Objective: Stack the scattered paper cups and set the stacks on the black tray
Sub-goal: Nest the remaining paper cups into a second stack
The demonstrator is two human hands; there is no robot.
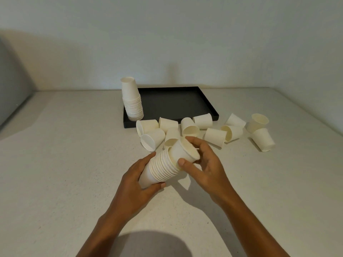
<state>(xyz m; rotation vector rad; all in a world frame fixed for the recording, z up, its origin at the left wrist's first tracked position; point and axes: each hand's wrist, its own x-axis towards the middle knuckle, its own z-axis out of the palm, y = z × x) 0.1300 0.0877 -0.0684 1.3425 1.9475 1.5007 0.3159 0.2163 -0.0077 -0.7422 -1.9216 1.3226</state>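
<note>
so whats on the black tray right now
One upside-down stack of paper cups stands in the black tray's near-left corner; otherwise bare floor shows. The tray floor beneath the stack is hidden.

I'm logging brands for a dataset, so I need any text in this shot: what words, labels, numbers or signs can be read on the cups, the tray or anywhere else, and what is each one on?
None: no readable text shows anywhere in this view.
The paper cups, the held stack and the stack on the tray are plain, unprinted white.
The black tray, the table and the wall bear no label or sign.
</note>
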